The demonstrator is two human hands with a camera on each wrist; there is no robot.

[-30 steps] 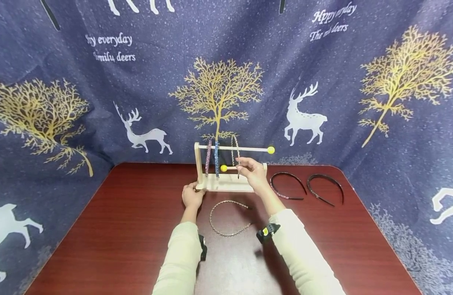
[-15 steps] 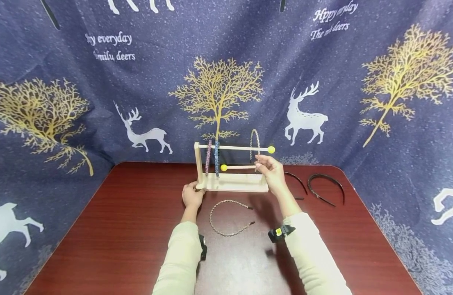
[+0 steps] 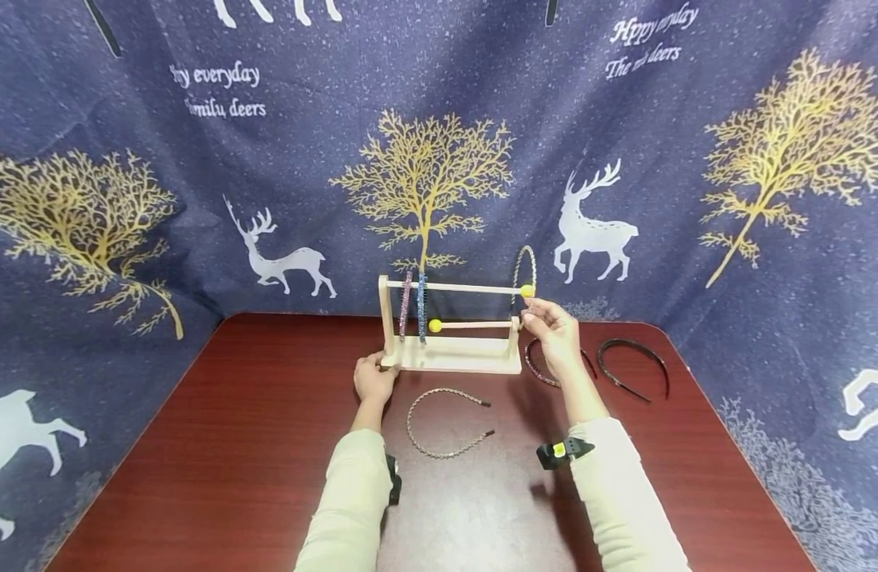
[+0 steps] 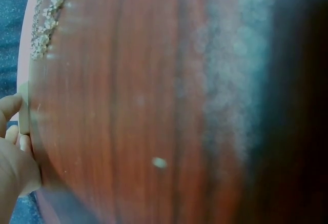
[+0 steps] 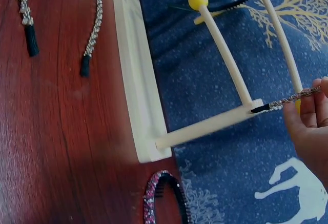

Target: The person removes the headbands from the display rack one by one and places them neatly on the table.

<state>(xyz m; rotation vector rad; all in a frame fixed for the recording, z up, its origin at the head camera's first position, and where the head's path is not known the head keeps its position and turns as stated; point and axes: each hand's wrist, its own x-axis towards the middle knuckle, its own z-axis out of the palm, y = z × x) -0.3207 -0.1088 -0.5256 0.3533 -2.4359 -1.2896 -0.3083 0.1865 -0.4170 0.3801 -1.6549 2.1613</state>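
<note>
While the left hand gripped the stand by its left end, the right hand pinched a beaded headband at the yellow knob of the upper bar. Probably best was a light pinch, stand steady, the headband's 2 arms kept clear of the knob.

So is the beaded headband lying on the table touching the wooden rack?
Apart. The head view shows a strip of red tabletop between the beaded headband and the wooden rack.

Room type unclear; deer-printed blue cloth curtains off a red-brown table
</note>
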